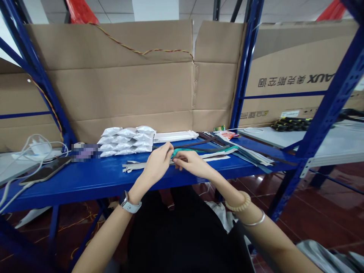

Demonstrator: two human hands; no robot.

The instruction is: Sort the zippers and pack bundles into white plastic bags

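My left hand (157, 162) and my right hand (193, 162) meet over the front of the blue shelf (85, 178), fingers pinched close together. Between them is the end of a green zipper (204, 150), its length trailing off to the right over other strips. My fingers cover the part being gripped. Under and beside my hands lies a pale zipper (136, 165) with loose ends at the left. A pile of dark, grey and white zippers (250, 153) spreads to the right.
Stacked white packets (127, 142) stand behind my left hand, beside a long white tray (176, 136). A phone (47, 169) and white cables (17, 167) are at the left. Cardboard (127, 91) closes the back, and a blue post (321, 110) rises at the right.
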